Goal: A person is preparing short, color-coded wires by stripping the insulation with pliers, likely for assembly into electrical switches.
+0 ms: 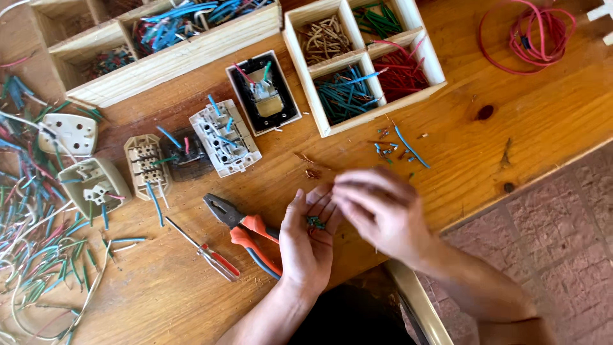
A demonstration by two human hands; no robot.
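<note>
My left hand lies palm up over the near edge of the wooden table, cupping a few small green wire bits. My right hand hovers just right of it, motion-blurred, fingers stretched toward the left palm; I cannot tell whether it holds anything. Pliers with orange handles lie just left of my left hand, and a red-handled screwdriver lies further left.
A wooden tray with compartments of brown, green, blue and red wire pieces stands ahead. Several opened socket and switch parts lie left of it. Loose wire offcuts cover the far left. A red wire coil lies at the top right.
</note>
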